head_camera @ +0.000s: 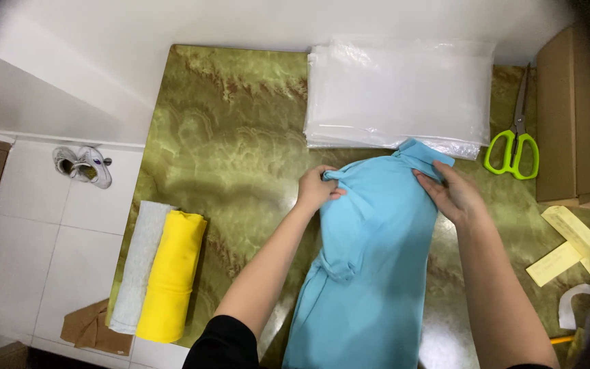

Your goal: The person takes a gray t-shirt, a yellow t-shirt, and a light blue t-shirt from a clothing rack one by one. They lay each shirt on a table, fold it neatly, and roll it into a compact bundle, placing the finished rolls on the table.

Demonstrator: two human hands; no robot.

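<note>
A light blue shirt (370, 253) lies on the green marbled table (240, 137), its collar toward the far side. My left hand (317, 188) pinches the shirt's left shoulder edge. My right hand (453, 193) rests flat on the right side near the collar, fingers on the fabric. The shirt's lower part runs off the near edge of view.
A stack of clear plastic bags (401, 92) lies just beyond the shirt. Green-handled scissors (513, 147) and a cardboard box (575, 116) are at right, with paper slips (568, 239). Folded grey and yellow cloths (172, 273) sit at the table's left edge. Shoes (83, 165) are on the floor.
</note>
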